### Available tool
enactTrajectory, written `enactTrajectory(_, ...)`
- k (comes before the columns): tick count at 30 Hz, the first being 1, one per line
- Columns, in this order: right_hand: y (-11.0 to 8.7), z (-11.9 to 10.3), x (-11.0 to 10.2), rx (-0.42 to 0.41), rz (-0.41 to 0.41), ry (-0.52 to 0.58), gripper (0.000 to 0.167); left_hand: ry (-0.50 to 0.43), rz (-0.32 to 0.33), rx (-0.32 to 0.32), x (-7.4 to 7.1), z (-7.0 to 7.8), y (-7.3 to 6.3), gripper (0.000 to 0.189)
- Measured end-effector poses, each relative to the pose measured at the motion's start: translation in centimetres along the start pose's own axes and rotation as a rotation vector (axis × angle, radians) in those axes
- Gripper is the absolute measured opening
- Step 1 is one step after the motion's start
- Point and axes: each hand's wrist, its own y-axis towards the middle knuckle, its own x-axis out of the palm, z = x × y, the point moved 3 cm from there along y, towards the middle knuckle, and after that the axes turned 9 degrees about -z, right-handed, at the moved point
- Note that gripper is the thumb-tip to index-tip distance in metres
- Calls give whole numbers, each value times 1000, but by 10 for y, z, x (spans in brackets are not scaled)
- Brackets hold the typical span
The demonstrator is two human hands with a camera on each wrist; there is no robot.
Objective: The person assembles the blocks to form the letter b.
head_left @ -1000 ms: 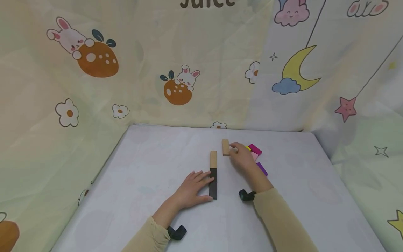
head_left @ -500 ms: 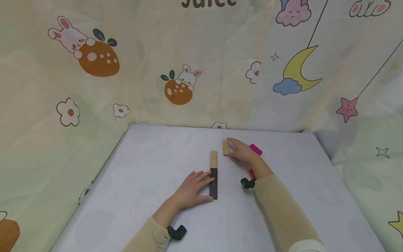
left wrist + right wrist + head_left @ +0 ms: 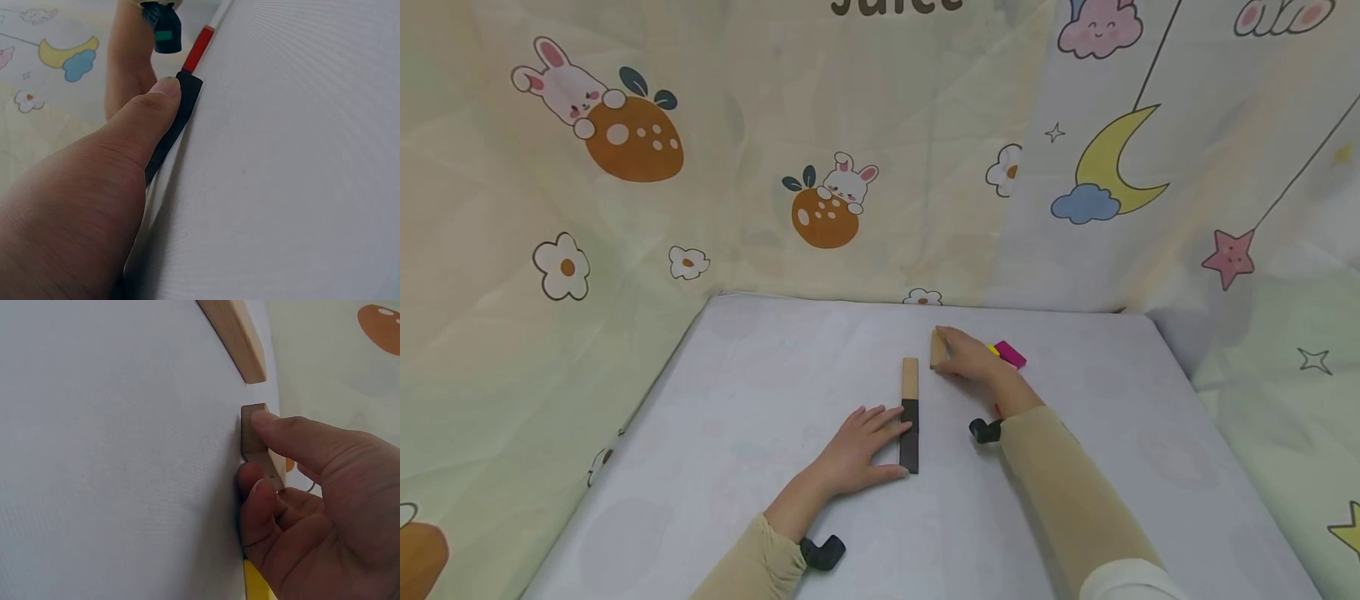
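My left hand [image 3: 859,450] lies on the table with its fingers spread. Its fingertips rest on two dark blocks [image 3: 910,452] set end to end, and its thumb touches their near end; the thumb also shows against a dark block [image 3: 170,134] in the left wrist view. A plain wooden block [image 3: 910,377] continues the row at the far end. Farther back and to the right, my right hand [image 3: 976,360] pinches another wooden block [image 3: 936,352] between thumb and fingers. The right wrist view shows the thumb on this wooden block [image 3: 253,434], with fingers partly hiding it.
Beyond the right hand lie a magenta block [image 3: 1011,354] and a yellow block [image 3: 993,350], partly covered. A red block [image 3: 200,49] stands out in the left wrist view. Patterned cloth [image 3: 737,167] hangs behind the white table [image 3: 737,375].
My right hand has moved slightly left and away from me, and its fingers now hold the wooden block it was beside. The left hand and the row have stayed put.
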Motion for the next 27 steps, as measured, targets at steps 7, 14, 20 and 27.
enactTrajectory(7,5,4,-1,14,-22,-3,84,0,-16,-11,1,0,0,77)
enactTrajectory(14,2,3,-1,11,5,-5,82,-30,-26,-17,-3,2,-2,76)
enactTrajectory(20,3,1,-1,16,35,113,84,-28,-26,-19,-3,2,-2,76)
enactTrajectory(27,17,-2,-5,-4,60,119,83,-23,-21,-14,-1,1,0,76)
